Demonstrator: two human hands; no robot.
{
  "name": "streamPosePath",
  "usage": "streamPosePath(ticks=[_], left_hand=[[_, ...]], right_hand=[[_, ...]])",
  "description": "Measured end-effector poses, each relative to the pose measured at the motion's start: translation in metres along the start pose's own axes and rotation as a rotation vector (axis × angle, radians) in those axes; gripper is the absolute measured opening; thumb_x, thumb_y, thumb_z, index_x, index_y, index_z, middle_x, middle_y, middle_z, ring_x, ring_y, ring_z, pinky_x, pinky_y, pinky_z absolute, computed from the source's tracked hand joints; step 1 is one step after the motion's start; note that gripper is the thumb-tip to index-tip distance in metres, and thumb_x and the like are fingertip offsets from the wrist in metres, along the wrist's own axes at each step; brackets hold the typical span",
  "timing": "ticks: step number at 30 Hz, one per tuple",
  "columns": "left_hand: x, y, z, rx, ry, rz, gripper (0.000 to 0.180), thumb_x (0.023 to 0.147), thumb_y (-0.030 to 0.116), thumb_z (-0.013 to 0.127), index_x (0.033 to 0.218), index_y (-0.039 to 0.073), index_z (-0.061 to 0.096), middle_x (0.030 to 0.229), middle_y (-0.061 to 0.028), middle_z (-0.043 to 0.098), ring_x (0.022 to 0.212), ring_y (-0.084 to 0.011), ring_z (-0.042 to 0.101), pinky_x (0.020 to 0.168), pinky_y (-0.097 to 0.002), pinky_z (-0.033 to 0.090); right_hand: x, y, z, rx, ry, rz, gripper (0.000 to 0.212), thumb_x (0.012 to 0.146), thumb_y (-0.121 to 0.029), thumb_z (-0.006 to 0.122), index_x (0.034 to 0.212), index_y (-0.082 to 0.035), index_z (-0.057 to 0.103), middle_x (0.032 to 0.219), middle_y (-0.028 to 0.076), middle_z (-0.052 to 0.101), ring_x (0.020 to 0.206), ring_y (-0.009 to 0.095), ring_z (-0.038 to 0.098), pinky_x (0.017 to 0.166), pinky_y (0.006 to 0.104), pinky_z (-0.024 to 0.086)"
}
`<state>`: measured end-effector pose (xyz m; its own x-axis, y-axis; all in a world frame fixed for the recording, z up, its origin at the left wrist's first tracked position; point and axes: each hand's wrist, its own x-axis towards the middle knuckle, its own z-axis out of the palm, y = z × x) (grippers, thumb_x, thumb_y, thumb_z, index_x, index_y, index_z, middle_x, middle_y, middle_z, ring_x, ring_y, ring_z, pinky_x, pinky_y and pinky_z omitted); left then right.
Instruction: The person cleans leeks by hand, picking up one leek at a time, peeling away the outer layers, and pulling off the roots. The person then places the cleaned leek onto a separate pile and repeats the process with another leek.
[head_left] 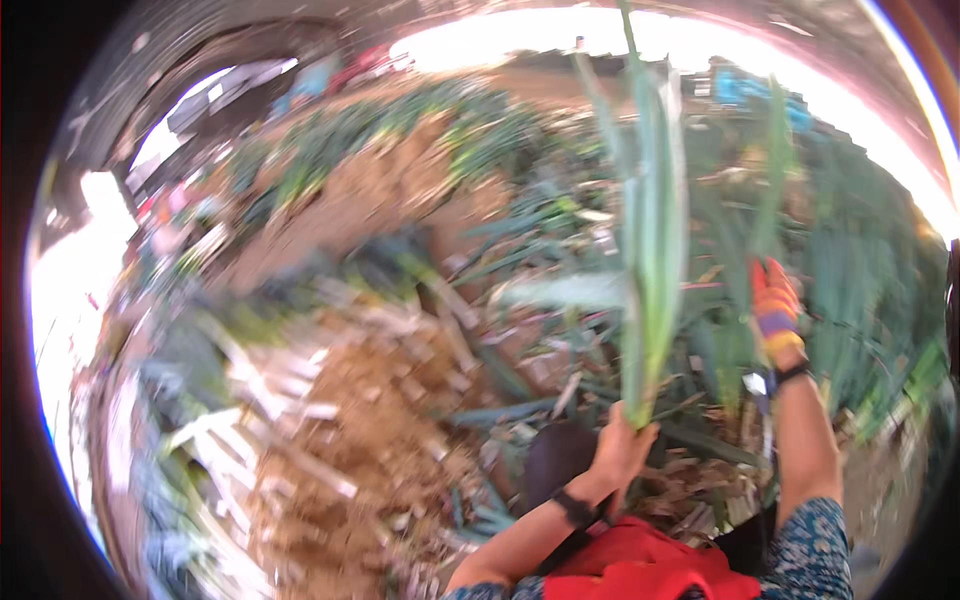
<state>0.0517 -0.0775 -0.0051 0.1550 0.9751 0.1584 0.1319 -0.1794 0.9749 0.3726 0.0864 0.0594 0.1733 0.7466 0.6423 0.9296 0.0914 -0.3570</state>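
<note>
My bare left hand (622, 445) is closed around the lower end of a leek (655, 270), which stands upright with its long green leaves reaching the top of the view. One pale leaf of it sticks out to the left. To the right, my right hand (775, 305) wears an orange, yellow and purple glove. A long green leek leaf (775, 180) rises from its fingertips, and the fingers look closed on it, though motion blurs them. A small shiny object below that wrist is too smeared to name.
At the left, trimmed leeks with white stems (285, 400) lie on a brown soil heap (355, 450). More leeks (390, 130) line a mound farther back. A dense pile of green leeks (860, 260) stands at the right. Leaf scraps (700, 435) litter the ground near me.
</note>
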Motion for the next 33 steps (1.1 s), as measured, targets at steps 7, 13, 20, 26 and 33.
streamPosePath(ticks=[7,13,20,26,33], left_hand=[[0.029,0.086,-0.096,-0.366,0.253,0.174,0.045,0.083,0.001,0.059,0.120,0.001,0.033,0.077,-0.0040,0.050,0.059,-0.0112,0.050,0.051,-0.0303,0.044],[0.068,0.186,-0.311,-0.160,0.800,0.120,0.010,0.081,0.009,0.058,0.078,0.000,0.055,0.060,-0.0055,0.053,0.046,-0.0153,0.053,0.039,-0.0296,0.044],[0.043,0.192,-0.553,0.719,0.529,0.202,0.033,0.093,0.026,0.048,0.112,0.000,0.056,0.104,-0.0106,0.060,0.094,-0.0191,0.056,0.083,-0.0310,0.045],[0.087,0.110,-0.215,0.370,-0.020,-0.240,0.031,0.086,0.021,0.062,0.104,-0.004,0.059,0.088,-0.0084,0.064,0.080,-0.0164,0.063,0.071,-0.0267,0.051],[0.115,0.046,0.026,-0.247,-0.547,-0.346,0.023,0.087,0.011,0.058,0.104,-0.005,0.058,0.091,-0.0120,0.065,0.082,-0.0237,0.065,0.075,-0.0337,0.052]], right_hand=[[-0.240,0.078,0.058,0.141,-0.779,0.098,0.050,0.073,-0.032,0.074,0.111,-0.003,0.058,0.106,0.019,0.061,0.097,0.034,0.058,0.083,0.0376,0.047],[-0.328,0.067,0.067,0.336,-1.181,0.335,0.043,0.071,-0.030,0.071,0.105,-0.005,0.062,0.107,0.017,0.061,0.097,0.034,0.058,0.083,0.0385,0.046],[-0.328,0.040,0.047,0.080,-0.981,0.186,0.029,0.077,-0.032,0.057,0.085,-0.006,0.066,0.087,0.019,0.064,0.083,0.037,0.061,0.072,0.0437,0.050],[-0.318,0.010,0.083,0.043,-0.927,0.250,0.038,0.079,-0.036,0.058,0.100,-0.005,0.059,0.092,0.018,0.063,0.089,0.034,0.059,0.076,0.0448,0.047],[-0.294,0.102,0.058,-0.152,-0.322,0.335,0.027,0.078,-0.027,0.058,0.098,-0.009,0.059,0.085,0.014,0.061,0.078,0.034,0.059,0.069,0.0414,0.048]])
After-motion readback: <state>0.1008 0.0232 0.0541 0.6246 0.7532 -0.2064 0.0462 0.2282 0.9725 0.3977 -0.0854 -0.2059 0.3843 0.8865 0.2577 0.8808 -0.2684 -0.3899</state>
